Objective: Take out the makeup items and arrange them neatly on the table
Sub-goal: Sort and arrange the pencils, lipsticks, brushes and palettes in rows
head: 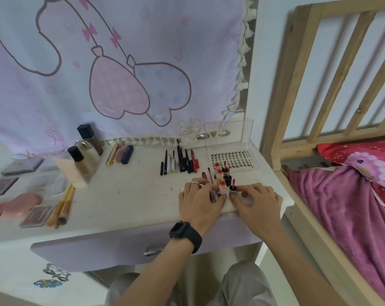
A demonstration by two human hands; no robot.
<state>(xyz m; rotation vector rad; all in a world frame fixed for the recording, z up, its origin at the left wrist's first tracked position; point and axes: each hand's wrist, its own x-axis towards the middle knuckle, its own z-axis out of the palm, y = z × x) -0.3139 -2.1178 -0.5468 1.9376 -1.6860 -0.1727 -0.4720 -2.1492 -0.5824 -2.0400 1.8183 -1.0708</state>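
Several small lip-gloss tubes (222,176) with red and peach caps stand in a tight cluster near the white table's (131,195) right front corner. My left hand (200,199), wearing a ring and a black watch, pinches a peach-capped tube (222,188) at the cluster's front. My right hand (256,203) pinches a dark tube with a red top (233,190) beside it. A row of black and red pencils and mascaras (180,161) lies behind the cluster.
A clear lash tray (233,160) lies at the back right. Foundation bottles (83,155), lipsticks (120,153), brushes (63,206), palettes (37,216) and pink compacts (21,203) fill the left side. A drawer (125,244) stands open below. A wooden bed frame (297,89) stands right.
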